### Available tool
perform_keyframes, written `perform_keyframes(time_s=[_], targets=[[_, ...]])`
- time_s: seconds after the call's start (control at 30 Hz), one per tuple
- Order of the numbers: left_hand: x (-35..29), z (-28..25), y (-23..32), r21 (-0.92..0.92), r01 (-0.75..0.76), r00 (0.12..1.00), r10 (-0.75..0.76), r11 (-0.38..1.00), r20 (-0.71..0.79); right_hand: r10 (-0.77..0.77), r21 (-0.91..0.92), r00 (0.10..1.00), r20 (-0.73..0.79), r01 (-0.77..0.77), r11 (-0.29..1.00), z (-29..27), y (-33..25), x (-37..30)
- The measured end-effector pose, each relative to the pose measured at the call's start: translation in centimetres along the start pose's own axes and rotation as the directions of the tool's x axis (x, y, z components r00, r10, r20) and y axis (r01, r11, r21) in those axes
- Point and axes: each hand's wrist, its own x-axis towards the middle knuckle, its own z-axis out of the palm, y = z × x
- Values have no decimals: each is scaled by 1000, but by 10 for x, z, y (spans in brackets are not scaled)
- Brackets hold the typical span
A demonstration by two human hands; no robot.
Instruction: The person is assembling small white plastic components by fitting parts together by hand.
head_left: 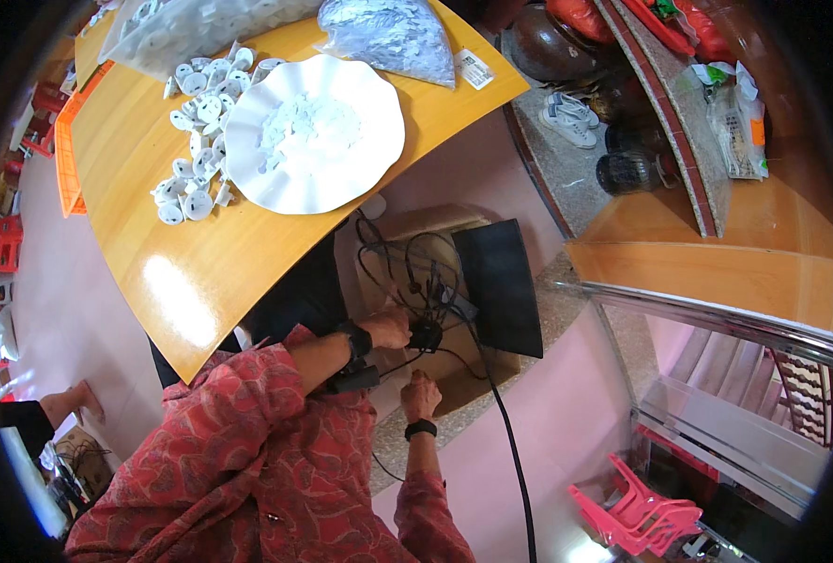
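My left hand [388, 328], a black band on its wrist, is closed at a black block-shaped piece [425, 335] among the cables and appears to grip it. Just below and to the right, my right hand [421, 398] is closed too, fingers curled in; what they hold is hidden. A tangle of black cables [416, 263] lies in and over an open cardboard box [477, 389] beneath both hands. One thick black cable [510, 441] runs from there down toward the lower edge. A flat black panel [499, 286] stands at the box's right side.
Above my hands, a yellow wooden table [135, 206] carries a white wavy-edged plate [379, 141] with pale flakes, several small white round parts [196, 202] and a clear bag of flakes [388, 38]. Stone shelves [566, 178] stand right; red plastic chairs [637, 511] are lower right.
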Motion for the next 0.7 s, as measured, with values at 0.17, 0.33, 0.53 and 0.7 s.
perform_keyframes(time_s=[0.17,0.33,0.53,0.7], targets=[[-51,-28,48,171,-46,905,114,984,-409,141,-21,988,60,-140,990,-2,17,-7],[-9,-53,17,94,213,976,-216,973,27,34,-32,999,-2,-34,999,-27,7,-4],[15,-28,38,-32,147,979,-150,989,-137,121,-70,991,59,-116,991,-35,5,-1],[58,10,-8,-549,339,861,-487,764,-146,102,-7,990,101,-101,995,-45,-22,1]])
